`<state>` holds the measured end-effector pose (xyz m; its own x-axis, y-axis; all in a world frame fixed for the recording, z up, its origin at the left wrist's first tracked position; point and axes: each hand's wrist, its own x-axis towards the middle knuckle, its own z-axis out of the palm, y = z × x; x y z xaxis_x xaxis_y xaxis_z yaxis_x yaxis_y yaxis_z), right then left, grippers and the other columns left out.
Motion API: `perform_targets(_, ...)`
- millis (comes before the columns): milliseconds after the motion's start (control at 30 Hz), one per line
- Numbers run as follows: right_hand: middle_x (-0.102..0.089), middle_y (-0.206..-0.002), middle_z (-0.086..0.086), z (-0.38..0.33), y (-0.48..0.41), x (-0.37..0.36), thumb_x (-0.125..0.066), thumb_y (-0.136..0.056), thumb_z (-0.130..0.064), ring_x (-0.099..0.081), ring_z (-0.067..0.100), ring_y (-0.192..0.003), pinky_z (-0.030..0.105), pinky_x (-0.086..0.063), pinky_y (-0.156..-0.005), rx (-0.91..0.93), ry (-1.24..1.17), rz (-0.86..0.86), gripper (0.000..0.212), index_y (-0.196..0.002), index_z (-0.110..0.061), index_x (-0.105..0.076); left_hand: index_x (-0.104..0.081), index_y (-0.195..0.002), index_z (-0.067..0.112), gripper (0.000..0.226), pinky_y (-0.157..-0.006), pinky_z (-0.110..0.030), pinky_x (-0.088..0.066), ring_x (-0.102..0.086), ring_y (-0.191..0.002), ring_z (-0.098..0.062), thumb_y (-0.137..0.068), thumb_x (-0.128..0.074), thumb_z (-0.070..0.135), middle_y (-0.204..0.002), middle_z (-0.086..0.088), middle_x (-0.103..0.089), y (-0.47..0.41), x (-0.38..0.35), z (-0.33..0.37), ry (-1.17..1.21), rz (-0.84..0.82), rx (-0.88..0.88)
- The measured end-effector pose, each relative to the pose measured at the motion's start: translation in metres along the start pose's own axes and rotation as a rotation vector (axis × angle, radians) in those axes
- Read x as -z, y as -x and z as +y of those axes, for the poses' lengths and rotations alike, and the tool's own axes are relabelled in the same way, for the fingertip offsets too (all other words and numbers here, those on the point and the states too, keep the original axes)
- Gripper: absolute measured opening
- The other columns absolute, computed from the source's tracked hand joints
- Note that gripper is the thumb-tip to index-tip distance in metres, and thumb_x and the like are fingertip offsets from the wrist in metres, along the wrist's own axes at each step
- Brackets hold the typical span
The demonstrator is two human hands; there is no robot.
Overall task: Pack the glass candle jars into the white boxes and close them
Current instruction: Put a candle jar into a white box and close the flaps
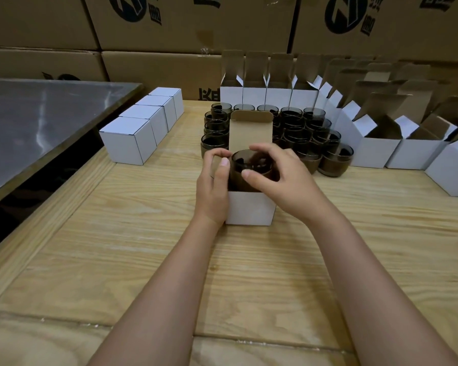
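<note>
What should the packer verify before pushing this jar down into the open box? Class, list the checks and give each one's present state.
1. Jar lined up with box mouth: ok; the jar sits in the open top of the white box.
2. Lid flap out of the way: ok; the lid flap stands upright behind the jar.
3. Grip on jar: ok; the right hand curls its fingers round the rim.
4. Box steadied: ok; the left hand holds its left side.
5. Jar fully seated: not ok; its rim stands above the box edge.
6. Box bottom closed: cannot tell; hidden.
</note>
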<state>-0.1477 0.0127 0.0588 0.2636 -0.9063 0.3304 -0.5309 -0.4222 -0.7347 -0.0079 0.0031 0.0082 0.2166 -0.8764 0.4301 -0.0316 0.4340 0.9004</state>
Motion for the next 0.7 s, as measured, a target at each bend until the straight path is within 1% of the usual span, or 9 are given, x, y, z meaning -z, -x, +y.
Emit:
perform_targets(67,-0.050,-0.113,-0.015,0.001,0.000,-0.003,-0.068,-0.081,-0.036,-0.042,0.012,-0.116,0.037,-0.035,-0.103,0.047,0.111,-0.026,0.057,-0.133,-0.025,-0.048,-0.051,-0.104,0.021,0.041,-0.078,-0.038,-0.048,-0.059,-0.089,-0.016,-0.080,-0.038,0.052,-0.094,0.007,-0.058,0.000,-0.001,-0.001,-0.004,0.013,-0.017)
perform_targets(167,-0.050,-0.119,-0.006,0.001,-0.001,-0.007,-0.068,-0.081,-0.033,-0.044,0.014,-0.115,0.042,-0.033,-0.105,0.073,0.123,-0.030,0.054,-0.130,-0.018,-0.051,-0.050,-0.105,0.020,0.041,-0.081,-0.044,-0.048,-0.058,-0.093,-0.026,-0.079,-0.039,0.050,-0.097,0.003,-0.055,0.001,-0.001,-0.001,0.006,0.003,-0.017)
perform_targets(233,-0.047,-0.116,-0.007,0.001,0.000,-0.008,-0.061,-0.078,-0.043,-0.043,0.011,-0.112,0.039,-0.032,-0.105,0.075,0.148,-0.038,0.058,-0.129,-0.017,-0.051,-0.049,-0.105,0.021,0.040,-0.079,-0.045,-0.048,-0.057,-0.092,-0.025,-0.079,-0.038,0.049,-0.099,0.002,-0.055,0.001,-0.001,-0.001,-0.002,-0.004,-0.020)
perform_targets(300,-0.042,-0.114,-0.009,0.002,0.000,-0.009,-0.051,-0.074,-0.046,-0.040,0.011,-0.109,0.035,-0.030,-0.103,0.096,0.210,-0.052,0.062,-0.130,-0.018,-0.049,-0.049,-0.107,0.020,0.042,-0.076,-0.036,-0.048,-0.057,-0.090,-0.014,-0.079,-0.037,0.049,-0.098,0.007,-0.055,0.002,-0.001,-0.002,-0.029,0.002,-0.041)
perform_targets(367,-0.043,-0.117,-0.006,0.003,0.002,-0.009,-0.047,-0.076,-0.046,-0.042,0.015,-0.110,0.035,-0.031,-0.101,0.131,0.254,-0.058,0.061,-0.130,-0.016,-0.047,-0.048,-0.108,0.019,0.043,-0.073,-0.027,-0.047,-0.057,-0.086,-0.008,-0.079,-0.036,0.048,-0.097,0.010,-0.056,0.002,-0.001,-0.003,-0.052,0.007,-0.060)
perform_targets(500,-0.045,-0.125,-0.001,0.009,0.006,-0.011,-0.033,-0.084,-0.055,-0.047,0.017,-0.109,0.033,-0.036,-0.094,0.235,0.387,-0.066,0.063,-0.130,-0.015,-0.051,-0.049,-0.110,0.017,0.044,-0.079,-0.029,-0.048,-0.057,-0.091,-0.010,-0.079,-0.037,0.046,-0.100,0.005,-0.057,0.002,0.000,-0.005,-0.053,0.005,-0.086)
perform_targets(567,-0.049,-0.124,0.001,0.012,0.007,-0.014,-0.026,-0.086,-0.056,-0.050,0.019,-0.107,0.036,-0.038,-0.093,0.269,0.436,-0.028,0.066,-0.123,-0.013,-0.059,-0.049,-0.110,0.015,0.044,-0.078,-0.022,-0.044,-0.056,-0.089,-0.005,-0.079,-0.037,0.045,-0.099,0.007,-0.057,0.002,0.000,-0.006,-0.062,0.005,-0.101)
perform_targets(633,-0.055,-0.118,0.004,0.014,0.008,-0.017,-0.027,-0.090,-0.051,-0.053,0.022,-0.104,0.038,-0.039,-0.093,0.313,0.417,0.040,0.061,-0.115,-0.010,-0.064,-0.049,-0.109,0.016,0.044,-0.075,-0.017,-0.042,-0.055,-0.084,0.001,-0.079,-0.037,0.045,-0.096,0.011,-0.057,0.002,0.000,-0.006,-0.065,0.003,-0.108)
perform_targets(700,-0.060,-0.113,0.006,0.018,0.010,-0.020,-0.032,-0.092,-0.043,-0.055,0.024,-0.103,0.039,-0.039,-0.093,0.391,0.374,0.142,0.052,-0.111,-0.007,-0.066,-0.049,-0.108,0.017,0.042,-0.076,-0.020,-0.043,-0.055,-0.084,-0.002,-0.079,-0.037,0.046,-0.097,0.009,-0.056,0.002,0.000,-0.006,-0.056,-0.001,-0.104)
